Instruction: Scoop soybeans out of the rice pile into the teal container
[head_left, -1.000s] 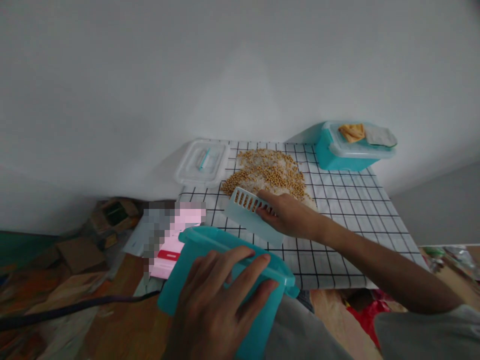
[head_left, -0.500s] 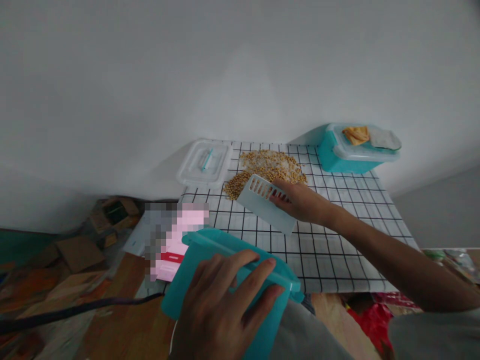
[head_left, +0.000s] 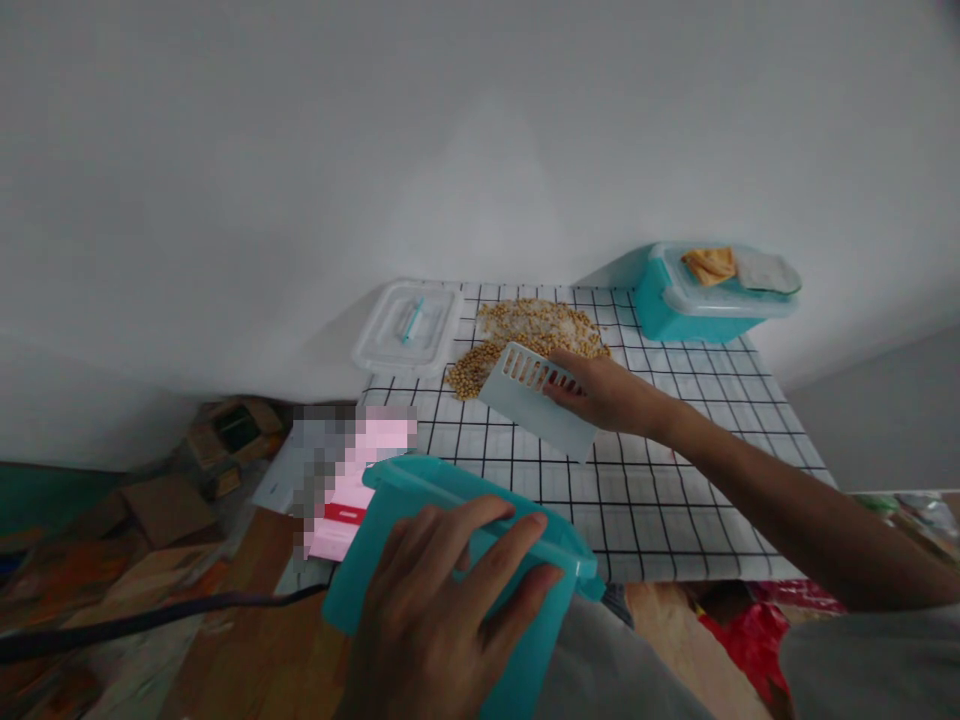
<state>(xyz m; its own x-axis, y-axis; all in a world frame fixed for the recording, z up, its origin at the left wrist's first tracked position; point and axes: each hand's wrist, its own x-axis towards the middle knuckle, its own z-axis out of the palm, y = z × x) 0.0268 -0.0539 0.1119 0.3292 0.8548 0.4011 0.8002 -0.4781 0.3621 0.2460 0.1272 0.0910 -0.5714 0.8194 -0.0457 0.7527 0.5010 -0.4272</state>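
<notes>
My left hand (head_left: 442,600) is closed over the wall and rim of a teal plastic bin (head_left: 352,560), which is tilted at the near edge of the table. In my right hand (head_left: 600,390) is a pale plastic piece (head_left: 536,410) with a row of slots along its upper edge. It leans at the near side of a spread heap of yellow beans (head_left: 474,370) mixed with whitish bits (head_left: 517,322), partly hiding them. The inside of the bin cannot be seen from here.
A clear lid with a blue handle (head_left: 379,335) lies at the table's back left. At the back right stands a lidded teal box (head_left: 675,310), with an orange cloth (head_left: 709,265) and a grey cloth (head_left: 765,272) on top. Cardboard boxes (head_left: 165,505) lie on the floor to the left.
The slotted plastic piece in my right hand has shifted slightly right and up in the view. My left hand keeps its hold on the bin, almost still.
</notes>
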